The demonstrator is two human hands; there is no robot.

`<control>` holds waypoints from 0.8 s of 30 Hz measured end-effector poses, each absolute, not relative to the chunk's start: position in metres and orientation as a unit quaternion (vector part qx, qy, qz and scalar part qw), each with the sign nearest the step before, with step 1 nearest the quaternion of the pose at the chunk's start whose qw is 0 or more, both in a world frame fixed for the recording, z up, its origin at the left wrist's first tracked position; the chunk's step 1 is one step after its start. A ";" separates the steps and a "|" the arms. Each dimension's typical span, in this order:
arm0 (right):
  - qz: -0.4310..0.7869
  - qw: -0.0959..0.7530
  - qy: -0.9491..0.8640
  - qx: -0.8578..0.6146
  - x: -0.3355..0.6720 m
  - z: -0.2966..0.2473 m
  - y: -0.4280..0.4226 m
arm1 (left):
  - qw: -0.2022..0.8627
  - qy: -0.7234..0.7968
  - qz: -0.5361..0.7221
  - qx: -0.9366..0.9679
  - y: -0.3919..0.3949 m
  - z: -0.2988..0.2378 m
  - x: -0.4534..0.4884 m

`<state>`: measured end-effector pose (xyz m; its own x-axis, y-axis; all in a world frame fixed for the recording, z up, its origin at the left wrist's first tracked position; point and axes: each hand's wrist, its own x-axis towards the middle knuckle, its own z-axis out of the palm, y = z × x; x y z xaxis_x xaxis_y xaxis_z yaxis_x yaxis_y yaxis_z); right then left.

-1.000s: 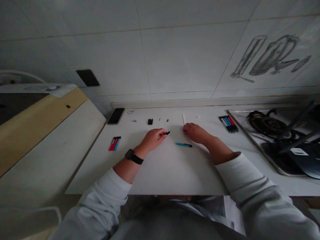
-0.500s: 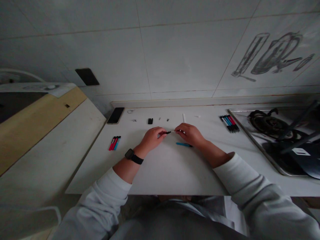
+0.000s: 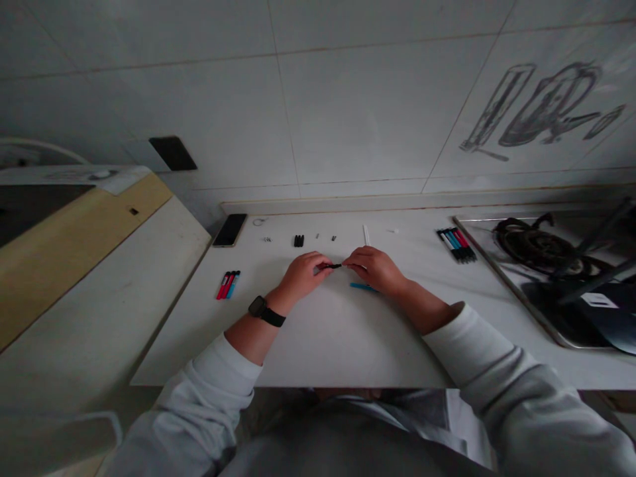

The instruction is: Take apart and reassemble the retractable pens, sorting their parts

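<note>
Over the middle of the white counter my left hand pinches a small black pen part, its tip pointing right. My right hand is closed on a thin pale piece, mostly covered by the fingers, with its end at or very near the black part. Whether the two pieces touch or fit together is too small to tell. A blue pen barrel lies on the counter below my right hand, which hides its right end. Beyond the hands are several small black pieces and white tubes.
Red and blue pen barrels lie at the left. Several pens rest by the gas stove on the right. A phone lies at the back left, near tiny springs. A tiled wall closes off the back.
My right hand has moved slightly left, closing the gap between the pale piece and the black pen part. It now covers the blue barrel's right end. My left hand has barely moved.
</note>
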<state>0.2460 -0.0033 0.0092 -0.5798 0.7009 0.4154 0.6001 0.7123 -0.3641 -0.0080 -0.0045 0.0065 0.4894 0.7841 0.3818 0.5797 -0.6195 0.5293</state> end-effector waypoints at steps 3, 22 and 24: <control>0.089 0.269 -0.877 -0.387 0.242 0.008 -0.005 | 0.170 0.394 0.309 0.849 -0.006 0.010 -0.007; 0.220 0.406 -0.757 -0.462 0.255 0.033 -0.003 | 0.148 0.422 0.334 0.829 -0.003 0.008 -0.009; 0.219 0.321 -0.782 -0.488 0.265 0.036 0.001 | 0.146 0.451 0.342 0.811 0.000 0.003 -0.012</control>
<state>0.2649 0.0010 0.0359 -0.3177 0.9036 0.2873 0.6221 0.4273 -0.6560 -0.0121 0.0000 0.0031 0.3596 0.8321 0.4222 0.6322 -0.5501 0.5456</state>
